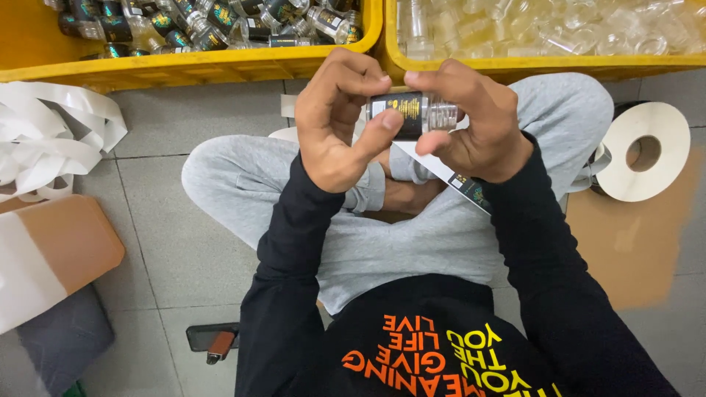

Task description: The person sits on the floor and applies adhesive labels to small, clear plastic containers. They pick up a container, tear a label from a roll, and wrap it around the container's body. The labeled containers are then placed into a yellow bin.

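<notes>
Both hands grip one small clear bottle (418, 115) over the lap: the left hand (340, 121) curls round its dark-labelled end with the thumb pressed on the label, and the right hand (471, 125) closes on the ribbed clear end. The bottle lies sideways between them, just below the meeting rims of two yellow crates. The left crate (184, 70) holds many bottles already wearing dark labels, too jumbled to count; the right crate (515, 68) holds a heap of bare clear bottles, likewise uncountable. A strip of label backing (456, 176) runs under the right hand toward one white roll (646, 151) on the tiled floor. Loose white backing tape (51, 136) piles at the left, above a brown cardboard box (59, 246). One phone (209, 338) lies on the floor near the left elbow.
</notes>
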